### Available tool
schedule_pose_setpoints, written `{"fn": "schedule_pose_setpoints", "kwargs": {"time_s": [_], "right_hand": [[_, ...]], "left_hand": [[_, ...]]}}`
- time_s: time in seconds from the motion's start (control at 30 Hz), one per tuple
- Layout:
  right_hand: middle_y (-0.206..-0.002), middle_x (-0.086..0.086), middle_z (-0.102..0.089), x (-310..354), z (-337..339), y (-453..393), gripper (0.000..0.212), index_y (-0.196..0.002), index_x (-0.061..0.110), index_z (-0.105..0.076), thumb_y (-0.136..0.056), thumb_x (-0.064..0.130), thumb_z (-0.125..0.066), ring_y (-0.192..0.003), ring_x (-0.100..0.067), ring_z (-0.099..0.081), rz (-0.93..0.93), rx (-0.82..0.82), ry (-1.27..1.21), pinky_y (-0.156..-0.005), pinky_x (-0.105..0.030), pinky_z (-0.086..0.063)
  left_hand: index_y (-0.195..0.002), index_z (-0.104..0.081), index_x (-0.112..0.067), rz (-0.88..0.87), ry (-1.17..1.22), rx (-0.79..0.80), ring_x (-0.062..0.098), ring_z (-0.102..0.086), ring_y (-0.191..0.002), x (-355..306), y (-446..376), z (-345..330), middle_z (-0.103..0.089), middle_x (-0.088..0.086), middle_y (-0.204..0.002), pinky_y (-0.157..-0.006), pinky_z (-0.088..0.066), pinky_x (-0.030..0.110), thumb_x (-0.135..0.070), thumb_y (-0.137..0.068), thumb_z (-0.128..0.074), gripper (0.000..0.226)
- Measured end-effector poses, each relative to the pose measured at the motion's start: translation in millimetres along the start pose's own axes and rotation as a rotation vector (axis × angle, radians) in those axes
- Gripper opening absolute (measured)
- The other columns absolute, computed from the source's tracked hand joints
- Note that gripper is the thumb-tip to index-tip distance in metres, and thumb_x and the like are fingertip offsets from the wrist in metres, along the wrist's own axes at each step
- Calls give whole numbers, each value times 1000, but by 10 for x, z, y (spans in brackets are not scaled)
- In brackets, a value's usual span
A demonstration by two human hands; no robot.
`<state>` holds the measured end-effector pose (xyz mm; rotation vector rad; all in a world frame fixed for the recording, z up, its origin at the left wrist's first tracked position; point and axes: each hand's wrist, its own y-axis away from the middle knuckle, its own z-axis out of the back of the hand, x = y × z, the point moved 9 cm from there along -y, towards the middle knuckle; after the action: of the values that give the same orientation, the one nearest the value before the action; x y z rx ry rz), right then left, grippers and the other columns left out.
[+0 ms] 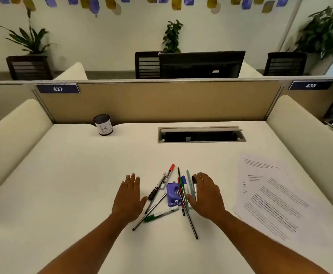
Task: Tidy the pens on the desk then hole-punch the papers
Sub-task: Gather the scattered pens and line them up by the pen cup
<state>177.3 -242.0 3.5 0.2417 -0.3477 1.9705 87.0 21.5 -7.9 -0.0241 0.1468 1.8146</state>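
- Pens [181, 194] lie scattered on the desk [82, 175] between my two hands, most with their long axes running away from me and a few slanting leftward at their near ends.
- My left hand [129, 196] rests flat on the desk just left of the heap, fingers straight and together, holding nothing; its thumb is near the black-capped marker [157, 187], and I cannot tell whether they touch.
- My right hand [206, 194] lies spread against the right edge of the heap, fingers lightly bent over a black-tipped pen [194, 186], touching but not gripping it.
- Closest to my right hand is the tighter bundle: blue, green, red and pale teal pens side by side, so this hand is the nearer one for sweeping them inward.
- Nearer my left hand, a red-capped marker [169, 172], a green pen [159, 214] and two thin dark pens [151, 212] fan out more loosely.
- A purple hole punch [173, 194] sits in the middle of the heap with pens lying against and across it; I judge it will get in the way of squeezing the pens together.
- A pen cup [103, 124] stands far ahead of my left hand, by the partition, well apart from the pens.
- The papers [270, 196] lie fanned out just right of my right hand, untouched.
- A cable slot [201, 134] opens in the desk ahead of my right hand.
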Motion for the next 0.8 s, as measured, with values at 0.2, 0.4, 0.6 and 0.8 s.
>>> {"fn": "schedule_pose_setpoints", "kwargs": {"time_s": [0.2, 0.4, 0.6, 0.8], "right_hand": [[-127, -6, -51, -213, -352, 107, 81, -140, 18, -44, -81, 69, -62, -114, -21, -52, -223, 118, -51, -87, -34, -54], [-127, -8, -47, -181, -504, -52, 95, -141, 14, -40, -74, 78, -64, -115, -23, -49, -308, 139, -34, -88, -35, -52], [-124, -5, -48, -199, -517, -19, 85, -135, 17, -45, -75, 72, -68, -110, -21, -50, -316, 118, -5, -84, -35, -53], [-123, -5, -50, -236, -514, -65, 80, -134, 17, -47, -78, 68, -70, -110, -18, -51, -325, 154, -36, -85, -30, -54]], "left_hand": [[-158, -15, -15, 104, 183, 63, 23, -11, -154, -166, 148, -247, -13, 4, -167, -124, -19, 34, -51, -98, -44, 75], [-156, -19, -15, 101, 284, 142, 22, -33, -142, -319, -3, -355, -27, 2, -159, -111, -37, 35, -47, -94, -54, 78], [-152, -25, -17, 76, 186, 167, 24, -37, -132, -299, -121, -445, -35, 3, -147, -102, -44, 38, -46, -89, -61, 78], [-141, -39, -14, 86, 254, 140, 24, -43, -124, -252, -284, -467, -44, 6, -135, -98, -44, 34, -40, -93, -61, 59]]}}
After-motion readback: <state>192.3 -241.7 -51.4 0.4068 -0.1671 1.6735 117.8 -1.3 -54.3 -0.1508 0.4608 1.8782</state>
